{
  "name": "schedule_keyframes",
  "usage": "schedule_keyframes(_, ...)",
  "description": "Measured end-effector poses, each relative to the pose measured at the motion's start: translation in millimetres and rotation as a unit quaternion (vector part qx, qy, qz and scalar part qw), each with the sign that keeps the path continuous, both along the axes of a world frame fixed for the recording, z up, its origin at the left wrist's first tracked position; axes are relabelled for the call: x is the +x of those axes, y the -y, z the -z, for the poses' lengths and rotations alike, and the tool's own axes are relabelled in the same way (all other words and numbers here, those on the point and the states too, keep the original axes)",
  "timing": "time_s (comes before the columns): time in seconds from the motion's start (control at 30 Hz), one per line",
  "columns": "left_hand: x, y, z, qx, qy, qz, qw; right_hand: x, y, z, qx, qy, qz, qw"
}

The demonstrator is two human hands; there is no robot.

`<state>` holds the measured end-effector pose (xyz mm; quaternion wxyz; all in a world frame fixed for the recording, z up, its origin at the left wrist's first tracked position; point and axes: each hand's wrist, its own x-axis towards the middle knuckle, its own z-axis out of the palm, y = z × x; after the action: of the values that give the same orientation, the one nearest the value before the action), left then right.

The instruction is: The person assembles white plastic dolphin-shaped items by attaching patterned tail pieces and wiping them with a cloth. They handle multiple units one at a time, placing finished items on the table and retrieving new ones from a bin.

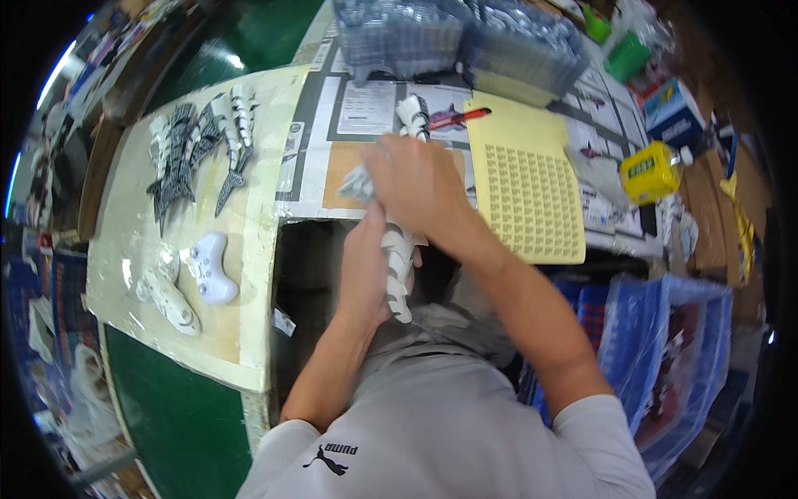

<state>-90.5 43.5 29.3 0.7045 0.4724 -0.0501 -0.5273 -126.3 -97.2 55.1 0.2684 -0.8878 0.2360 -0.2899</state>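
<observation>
My left hand (363, 270) is closed around a jointed white toy animal with black stripes (399, 279), held over the table's front edge. Just above it, my right hand (420, 179) is curled and slightly blurred by motion. A whitish crumpled-looking thing (357, 185) shows beside its fingers; whether they grip it or the toy's upper end, I cannot make out. Beyond my right hand lies another white and black toy piece (413, 115). Next to that is a red pen-like tool (461, 118).
A yellow sheet of printed labels (532, 195) lies to the right, near a yellow bottle (652, 173). Stacked clear plastic trays (403, 41) stand at the back. The left table holds several striped toy sharks (174, 166) and a white game controller (213, 268). Blue crates (665, 333) stand at lower right.
</observation>
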Motion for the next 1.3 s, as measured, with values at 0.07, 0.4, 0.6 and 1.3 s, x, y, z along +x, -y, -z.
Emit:
schedule_keyframes(0.07,4.5,-3.5,-1.0,-0.032,-0.044,0.019,0.998,2.7,23.9,-18.1,0.07,0.053,0.03,0.996)
schedule_keyframes(0.4,14.9,0.8,4.1,0.005,-0.118,-0.072,0.99,-46.3,-25.5,20.5,0.132,0.03,-0.119,0.984)
schedule_keyframes(0.6,21.0,-0.4,3.5,-0.092,-0.103,0.023,0.99,-40.2,34.9,-1.3,-0.07,0.02,-0.006,0.997)
schedule_keyframes(1.3,34.9,30.6,-21.8,-0.075,-0.085,-0.094,0.989,-79.1,-29.6,-53.7,0.448,0.26,-0.18,0.836)
